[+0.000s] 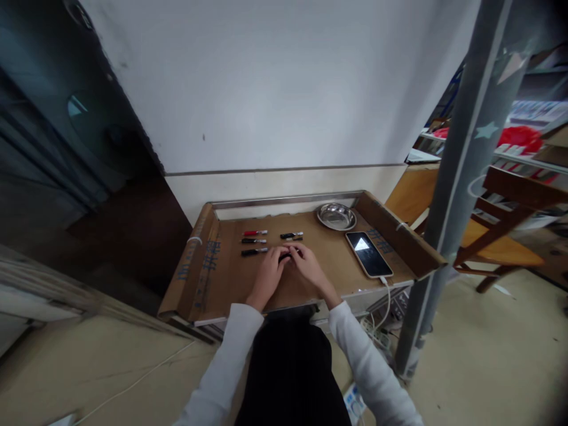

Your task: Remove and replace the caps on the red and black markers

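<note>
three pen-like pieces (251, 241): left on table (235, 284) | phone (369, 254): right | dish (336, 218): behind phone

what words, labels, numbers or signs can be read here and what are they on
No text reads clearly.
Cardboard, left and right: blue characters, too blurred to quote.
Red and black pieces: any lettering too small.
Sheet by the legs: blue print, too blurred.
Post: star, wordless.

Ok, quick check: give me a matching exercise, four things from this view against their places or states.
1. smartphone
2. metal dish
3. red pen-like piece
4. dark piece

A. between left hand and right hand
B. connected to a white cable
C. toward the cardboard's far right corner
D. just beyond a black pen-like piece

Pairs: 1-B, 2-C, 3-D, 4-A
</note>
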Action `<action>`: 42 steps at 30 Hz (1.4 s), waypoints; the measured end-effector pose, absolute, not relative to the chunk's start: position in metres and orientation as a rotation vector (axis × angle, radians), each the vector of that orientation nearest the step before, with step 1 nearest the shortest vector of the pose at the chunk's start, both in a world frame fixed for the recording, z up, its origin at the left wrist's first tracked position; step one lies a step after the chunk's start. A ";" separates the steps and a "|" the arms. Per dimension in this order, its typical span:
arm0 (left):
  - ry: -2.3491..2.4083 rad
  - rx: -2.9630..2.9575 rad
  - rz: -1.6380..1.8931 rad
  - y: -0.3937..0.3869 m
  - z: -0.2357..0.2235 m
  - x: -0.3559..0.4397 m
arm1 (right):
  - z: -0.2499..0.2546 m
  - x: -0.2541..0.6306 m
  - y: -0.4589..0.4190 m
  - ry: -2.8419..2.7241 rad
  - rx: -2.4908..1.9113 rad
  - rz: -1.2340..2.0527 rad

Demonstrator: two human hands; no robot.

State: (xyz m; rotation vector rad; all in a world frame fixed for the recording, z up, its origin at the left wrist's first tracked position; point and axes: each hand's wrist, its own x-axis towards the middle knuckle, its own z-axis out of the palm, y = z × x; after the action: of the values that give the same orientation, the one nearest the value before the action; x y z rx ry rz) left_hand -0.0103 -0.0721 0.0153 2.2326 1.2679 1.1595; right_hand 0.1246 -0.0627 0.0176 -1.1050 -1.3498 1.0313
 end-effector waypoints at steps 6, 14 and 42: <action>1.287 1.735 1.667 -0.072 0.028 0.022 | 0.034 0.139 -0.070 -0.781 -0.817 1.458; 1.003 1.945 1.462 -0.067 0.035 0.020 | 0.024 0.151 -0.068 -0.539 -0.697 1.698; 1.317 2.462 1.117 -0.032 0.005 -0.004 | 0.003 0.172 -0.061 -1.975 -1.154 0.400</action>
State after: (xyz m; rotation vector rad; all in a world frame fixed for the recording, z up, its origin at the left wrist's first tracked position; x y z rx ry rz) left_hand -0.0039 -0.0325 0.0052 2.4615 1.3174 1.1173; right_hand 0.1716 -0.0614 0.0029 -1.1542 -1.9747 0.3998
